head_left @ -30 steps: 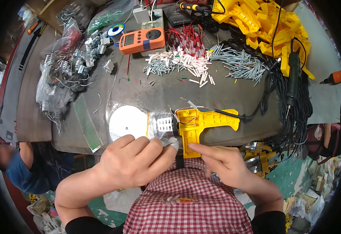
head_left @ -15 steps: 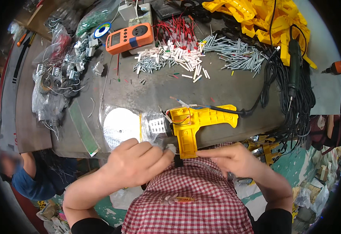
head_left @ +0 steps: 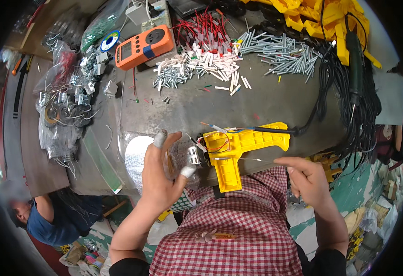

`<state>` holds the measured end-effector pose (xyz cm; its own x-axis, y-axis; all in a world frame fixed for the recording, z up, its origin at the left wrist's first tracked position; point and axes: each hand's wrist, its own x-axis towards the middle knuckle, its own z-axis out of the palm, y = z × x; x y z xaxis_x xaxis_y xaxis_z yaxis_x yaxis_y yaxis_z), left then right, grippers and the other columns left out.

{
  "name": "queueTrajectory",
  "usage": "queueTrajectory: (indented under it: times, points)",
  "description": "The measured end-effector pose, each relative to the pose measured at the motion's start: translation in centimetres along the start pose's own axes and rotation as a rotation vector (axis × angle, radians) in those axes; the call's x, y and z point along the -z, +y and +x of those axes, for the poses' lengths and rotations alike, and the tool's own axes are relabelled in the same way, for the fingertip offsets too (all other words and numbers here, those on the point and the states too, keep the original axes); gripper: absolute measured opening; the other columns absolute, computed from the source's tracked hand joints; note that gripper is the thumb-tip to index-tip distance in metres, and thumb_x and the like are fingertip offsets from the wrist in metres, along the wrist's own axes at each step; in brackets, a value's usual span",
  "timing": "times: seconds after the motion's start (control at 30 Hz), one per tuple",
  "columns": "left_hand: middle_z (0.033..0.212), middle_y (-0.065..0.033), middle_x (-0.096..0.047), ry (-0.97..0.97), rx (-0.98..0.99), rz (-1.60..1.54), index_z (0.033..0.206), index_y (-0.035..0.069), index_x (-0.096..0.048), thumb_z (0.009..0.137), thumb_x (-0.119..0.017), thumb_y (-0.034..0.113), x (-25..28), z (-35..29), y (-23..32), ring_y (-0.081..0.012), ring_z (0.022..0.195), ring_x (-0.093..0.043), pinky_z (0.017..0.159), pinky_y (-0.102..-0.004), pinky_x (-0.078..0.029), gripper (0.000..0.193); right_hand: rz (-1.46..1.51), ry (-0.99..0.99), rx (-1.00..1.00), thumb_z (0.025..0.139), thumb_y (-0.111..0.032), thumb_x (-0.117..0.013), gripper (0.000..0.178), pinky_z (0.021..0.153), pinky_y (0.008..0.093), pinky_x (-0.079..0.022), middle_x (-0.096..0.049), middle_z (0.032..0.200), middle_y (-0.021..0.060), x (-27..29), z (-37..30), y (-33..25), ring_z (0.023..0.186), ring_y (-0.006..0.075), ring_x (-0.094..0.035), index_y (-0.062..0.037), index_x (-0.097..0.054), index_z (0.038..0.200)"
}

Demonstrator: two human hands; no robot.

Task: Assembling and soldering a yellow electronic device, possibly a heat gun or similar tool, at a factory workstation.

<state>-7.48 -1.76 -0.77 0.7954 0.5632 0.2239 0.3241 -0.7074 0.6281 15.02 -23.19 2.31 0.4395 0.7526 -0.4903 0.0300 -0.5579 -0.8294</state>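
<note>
A yellow plastic tool housing half [head_left: 231, 177] with a pistol-like handle lies at the table's front edge, its ribbed inside up. Red and dark wires [head_left: 217, 146] cross its inner end, and a black cable [head_left: 275, 130] runs along the handle. A black part with a pale perforated piece [head_left: 193, 156] sits at its left end. My left hand [head_left: 157, 177] is open beside it, thumb and fingers spread, white wraps on two tips. To the right, my right hand [head_left: 307, 179] has its fingers closed at the end of a thin pale wire [head_left: 252, 159] stretched from the housing.
A white disc [head_left: 137, 154] under clear plastic lies left. Behind are an orange meter [head_left: 144, 47], white sleeves [head_left: 213, 64], screws [head_left: 293, 60] and red wires [head_left: 206, 34]. A green-handled screwdriver [head_left: 355, 69] hangs by coiled cables. Yellow housings [head_left: 321, 18] pile up far right. Another person [head_left: 58, 211] is at left.
My left hand has opened from a curled grip and risen over the disc. The right has left the housing's lower end and moved right, with the pale wire now stretched toward it.
</note>
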Motion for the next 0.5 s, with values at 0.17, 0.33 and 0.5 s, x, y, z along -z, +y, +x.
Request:
queueTrajectory:
  times: [0.17,0.33,0.5]
  points:
    - [0.114,-0.0166,-0.058,0.026,0.160,-0.322,0.141,0.001,-0.025,0.080,-0.053,-0.008,-0.1,0.0,-1.8,-0.0257,0.099,-0.059,0.084,-0.0355,-0.046,0.068,-0.072,0.012,0.091,0.087,0.001,-0.050,0.029,0.051,0.0227,-0.039,-0.058,0.064,0.0052,-1.0,0.5,-1.3,0.054,0.0057,-0.048,-0.0033,-0.065,0.112]
    - [0.108,-0.0094,-0.067,0.088,-0.113,-0.004,0.136,0.004,-0.037,0.066,-0.052,-0.016,0.5,0.5,-2.1,-0.0221,0.084,-0.055,0.065,-0.0289,-0.046,0.074,-0.139,0.027,0.339,0.087,0.000,-0.052,0.027,0.058,0.0288,-0.047,-0.064,0.073,0.0108,-2.7,2.3,-1.4,0.058,0.0172,-0.060,-0.0038,-0.065,0.109]
    - [0.108,-0.0003,-0.069,-0.057,-0.214,0.413,0.133,-0.003,-0.042,0.061,-0.050,-0.008,0.6,-0.2,-1.5,-0.0246,0.089,-0.053,0.080,-0.0375,-0.041,0.073,-0.150,-0.082,0.294,0.087,0.002,-0.050,0.028,0.073,0.0278,-0.050,-0.069,0.098,0.0126,-3.6,3.9,-1.7,0.081,0.0189,-0.066,-0.0029,-0.065,0.110]
